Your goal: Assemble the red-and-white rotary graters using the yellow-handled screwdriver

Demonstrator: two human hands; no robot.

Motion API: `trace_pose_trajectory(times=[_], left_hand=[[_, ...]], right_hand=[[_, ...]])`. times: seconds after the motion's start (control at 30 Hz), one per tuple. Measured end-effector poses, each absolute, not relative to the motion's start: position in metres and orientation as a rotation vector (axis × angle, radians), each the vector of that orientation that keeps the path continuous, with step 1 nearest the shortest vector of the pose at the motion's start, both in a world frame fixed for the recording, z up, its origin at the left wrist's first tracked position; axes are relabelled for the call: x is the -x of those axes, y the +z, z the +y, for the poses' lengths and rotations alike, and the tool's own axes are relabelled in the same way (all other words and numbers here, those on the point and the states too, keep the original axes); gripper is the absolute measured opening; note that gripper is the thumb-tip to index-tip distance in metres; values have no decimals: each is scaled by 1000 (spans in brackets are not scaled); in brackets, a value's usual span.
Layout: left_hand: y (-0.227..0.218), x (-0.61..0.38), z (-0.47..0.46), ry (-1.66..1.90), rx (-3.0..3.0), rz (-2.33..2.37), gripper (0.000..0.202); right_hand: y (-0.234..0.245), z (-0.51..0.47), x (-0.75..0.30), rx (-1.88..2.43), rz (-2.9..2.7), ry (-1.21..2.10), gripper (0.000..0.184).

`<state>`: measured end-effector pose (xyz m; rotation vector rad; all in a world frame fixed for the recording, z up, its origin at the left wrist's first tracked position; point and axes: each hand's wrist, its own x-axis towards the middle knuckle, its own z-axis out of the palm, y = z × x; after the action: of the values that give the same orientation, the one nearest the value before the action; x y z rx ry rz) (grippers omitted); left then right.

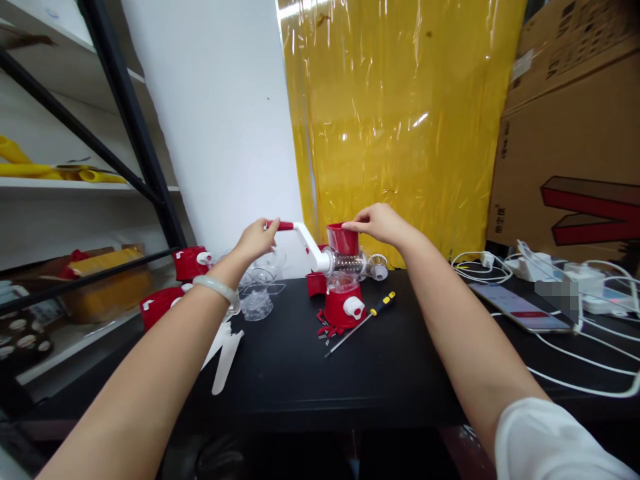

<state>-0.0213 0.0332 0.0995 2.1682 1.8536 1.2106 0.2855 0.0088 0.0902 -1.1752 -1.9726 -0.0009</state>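
I view a red-and-clear plastic grater [345, 265], drum perforated; left fingers [273, 227] clamp its red handle [286, 226], right fingers [361, 227] its red hopper [344, 242].

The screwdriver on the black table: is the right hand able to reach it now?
Likely yes: nothing covers the screwdriver's handle; the right hand would only need to leave the red hopper.
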Motion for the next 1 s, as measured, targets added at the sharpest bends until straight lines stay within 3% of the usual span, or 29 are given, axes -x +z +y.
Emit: trace_pose_trajectory(times=[0.2, 0.53, 0.67, 0.8, 0.93, 1.0], left_hand=[[43, 47, 49, 850, -1917, 1896, 42], [-1, 45, 2, 317, -2344, 1817, 56], [0, 33, -16, 423, -2421, 1745, 52], [4, 15, -31, 746, -2507, 1609, 52], [3, -1, -37, 1045, -2449, 1443, 47], [0, -6, -37, 1105, -2406, 1406, 46]], right_hand=[[90, 8, -285, 1167, -1993, -39, 50], [85, 3, -269, 1237, -2108, 20, 70], [83, 5, -262, 1182, -2024, -195, 72], [85, 2, -255, 1103, -1976, -426, 62], [83, -4, -245, 1090, -2058, -371, 50], [82, -7, -241, 1137, -2057, -333, 54]])
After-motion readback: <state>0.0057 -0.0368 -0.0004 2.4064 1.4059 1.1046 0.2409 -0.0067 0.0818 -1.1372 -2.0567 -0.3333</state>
